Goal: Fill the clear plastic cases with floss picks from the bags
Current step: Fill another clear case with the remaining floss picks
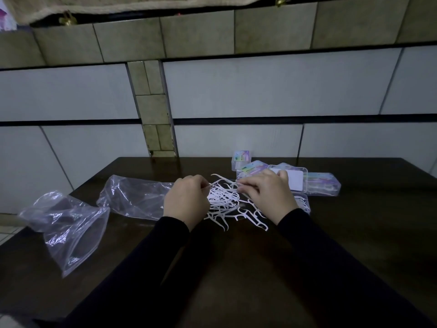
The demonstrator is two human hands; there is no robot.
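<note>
Left hand (185, 201) pinches one floss pick (214, 184) over the pile (224, 202). Right hand (268, 194), fingers curled, pinches picks just beside that grip

Views: one, head-worn, wide-angle.
Position: above the near edge of the table (354, 233), at the person's head.
Facing: forward and down, toward a tiled wall (260, 91) behind the table's far edge.
Nearness: close; both sleeves (331, 268) run from the bottom edge up to the left hand (186, 200) and right hand (267, 195) just below frame centre.
Coverage: table fills the lower half, wall the upper half; floss picks (224, 202) lie centred, bags (71, 223) left, cases (319, 183) right of centre.
Distortion: straight tile lines bow and tilt toward the edges.
Shared area: none; single view.
</note>
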